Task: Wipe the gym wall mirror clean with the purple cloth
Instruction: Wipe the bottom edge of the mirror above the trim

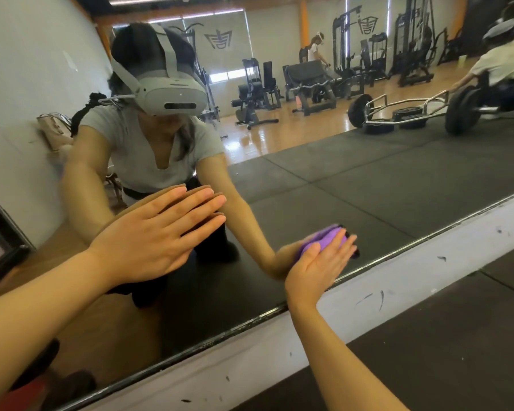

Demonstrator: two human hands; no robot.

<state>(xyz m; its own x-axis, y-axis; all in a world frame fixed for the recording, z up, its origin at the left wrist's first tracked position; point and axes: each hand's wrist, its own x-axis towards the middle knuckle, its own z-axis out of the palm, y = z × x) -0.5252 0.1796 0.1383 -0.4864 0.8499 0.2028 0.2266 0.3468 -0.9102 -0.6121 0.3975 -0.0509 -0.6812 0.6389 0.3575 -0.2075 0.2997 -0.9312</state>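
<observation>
The wall mirror [353,185] fills most of the view, its lower edge running diagonally from bottom left to right. My left hand [155,232] lies flat against the glass with straight fingers. My right hand [318,265] presses the bunched purple cloth [324,238] against the mirror just above its bottom edge, fingers extended over the cloth. The cloth is partly hidden behind my palm. My own reflection with a grey headset shows in the glass behind the hands.
A white scuffed wall strip [398,280] runs below the mirror, with black rubber floor mat [457,351] beneath it. A dark frame [0,241] stands at the left edge. Reflected gym machines, a loaded trap bar and two other people appear in the glass.
</observation>
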